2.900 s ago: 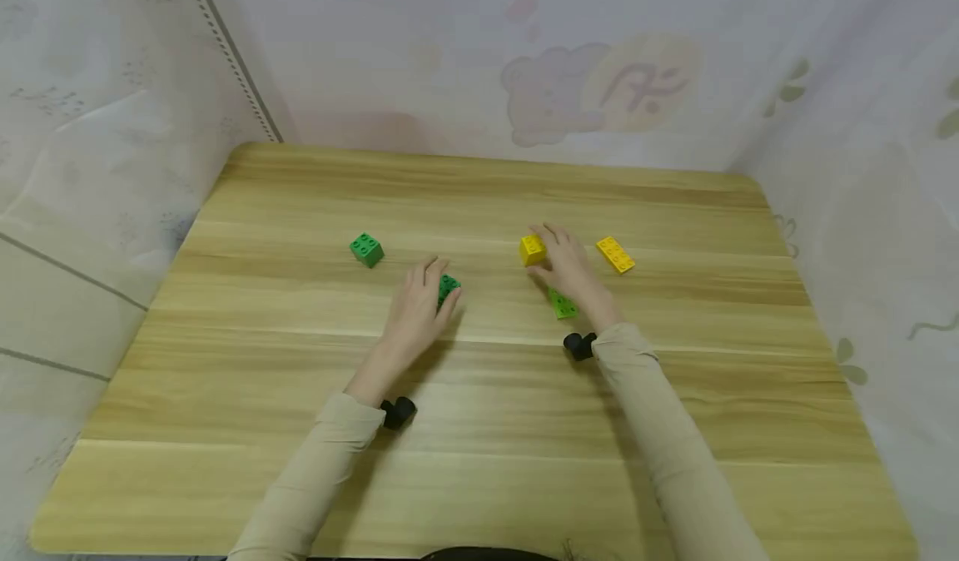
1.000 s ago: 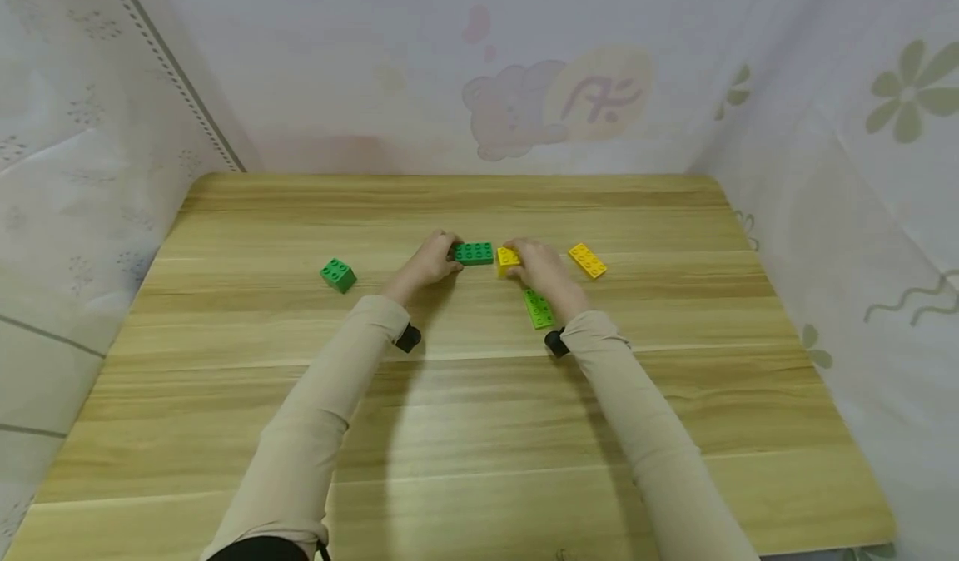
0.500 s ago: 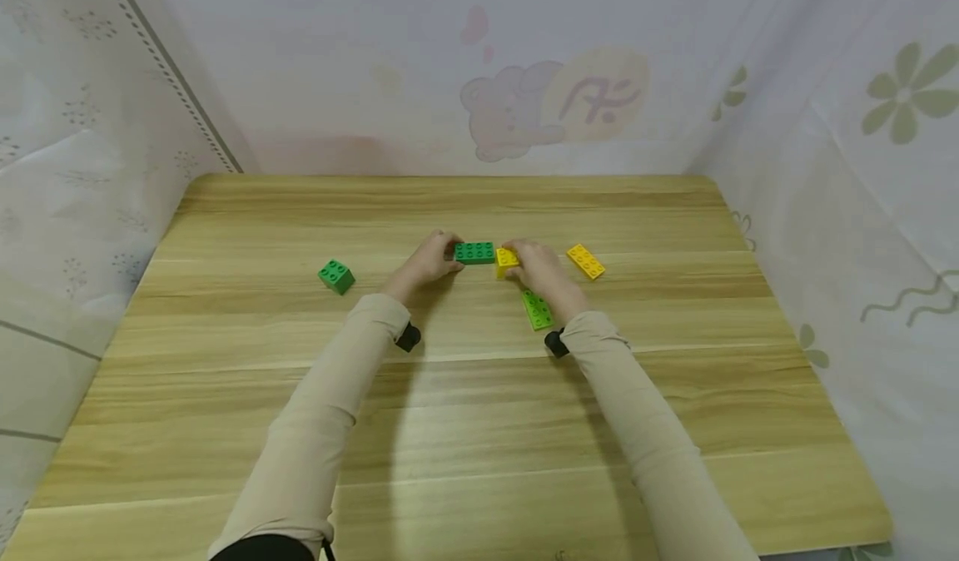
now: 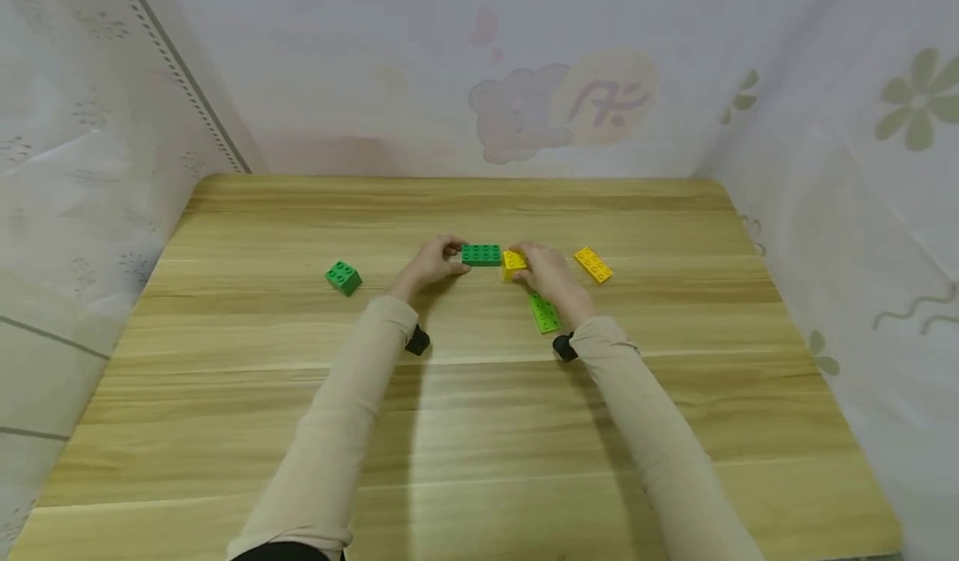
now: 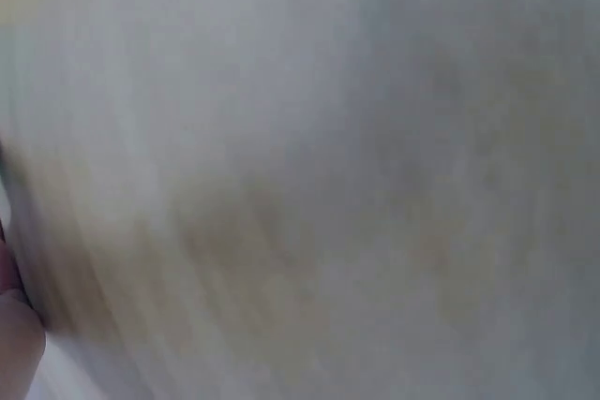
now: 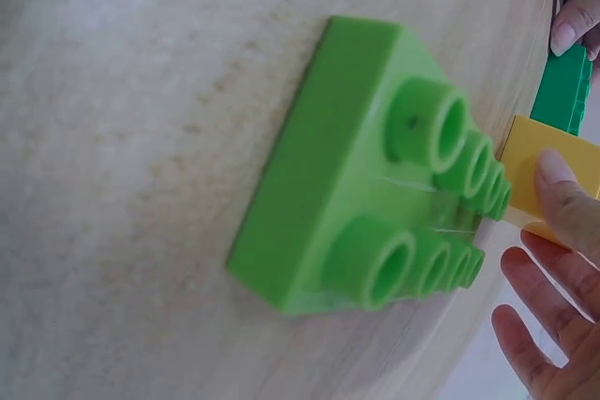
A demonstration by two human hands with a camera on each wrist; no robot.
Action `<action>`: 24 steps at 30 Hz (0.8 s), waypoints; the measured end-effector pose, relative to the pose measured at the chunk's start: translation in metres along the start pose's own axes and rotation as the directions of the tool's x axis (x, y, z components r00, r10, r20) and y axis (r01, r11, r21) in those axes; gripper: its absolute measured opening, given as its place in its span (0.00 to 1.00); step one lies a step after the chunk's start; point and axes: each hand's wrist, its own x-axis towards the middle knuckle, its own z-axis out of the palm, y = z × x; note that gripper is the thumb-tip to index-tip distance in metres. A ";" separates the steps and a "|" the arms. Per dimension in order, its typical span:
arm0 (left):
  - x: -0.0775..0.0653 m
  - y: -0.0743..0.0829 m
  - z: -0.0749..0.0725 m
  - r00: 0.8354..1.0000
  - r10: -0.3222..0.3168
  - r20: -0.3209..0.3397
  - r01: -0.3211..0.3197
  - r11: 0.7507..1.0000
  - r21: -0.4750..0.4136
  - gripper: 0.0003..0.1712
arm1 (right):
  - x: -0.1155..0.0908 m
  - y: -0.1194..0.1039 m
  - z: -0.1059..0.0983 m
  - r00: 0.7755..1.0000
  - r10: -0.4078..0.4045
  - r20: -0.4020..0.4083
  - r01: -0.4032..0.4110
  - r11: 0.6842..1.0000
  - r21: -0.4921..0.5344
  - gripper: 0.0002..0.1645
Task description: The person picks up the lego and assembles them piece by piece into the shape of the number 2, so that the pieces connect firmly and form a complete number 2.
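My left hand (image 4: 430, 263) pinches the left end of a green eight-stud toy brick (image 4: 481, 255), thumb in front and fingers behind. Right beside that brick's other end is a yellow toy block (image 4: 514, 265), gripped between the thumb and fingers of my right hand (image 4: 549, 276). The right wrist view shows my right thumb on the yellow block's side, the other fingers loosely bent below. Under my right wrist lies a flat lime-green brick (image 6: 375, 185), studs facing up. Only a bit of a finger (image 5: 19, 339) shows in the left wrist view, against blurred tabletop.
A square green block (image 4: 344, 278) sits off to the left. To the right of my right hand lies a flat yellow brick (image 4: 593, 265). The wooden table (image 4: 479, 428) backs onto a wall covered with printed sheeting (image 4: 360, 70).
Since the earliest frame, my left hand has carried the green brick forward and turned it sideways beside the yellow block, which my right hand now grips. Over the last second the hands barely move.
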 end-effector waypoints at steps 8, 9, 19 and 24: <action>-0.005 -0.003 0.002 0.999 -0.008 -0.031 0.006 0.999 -0.048 0.27 | 0.000 -0.001 -0.001 1.000 0.010 0.024 -0.011 1.000 0.020 0.31; -0.007 -0.005 0.001 0.999 -0.015 -0.032 0.014 0.998 -0.053 0.27 | 0.000 -0.002 0.001 0.999 0.011 0.033 -0.012 0.999 0.030 0.31; -0.017 -0.016 0.000 0.998 -0.032 -0.051 0.028 0.997 -0.067 0.27 | 0.005 -0.011 0.008 0.997 0.001 0.076 -0.006 0.998 0.066 0.29; -0.024 -0.023 0.002 0.997 -0.048 -0.062 0.045 0.998 -0.042 0.28 | 0.006 -0.013 0.019 0.992 -0.002 0.127 -0.004 0.999 0.044 0.29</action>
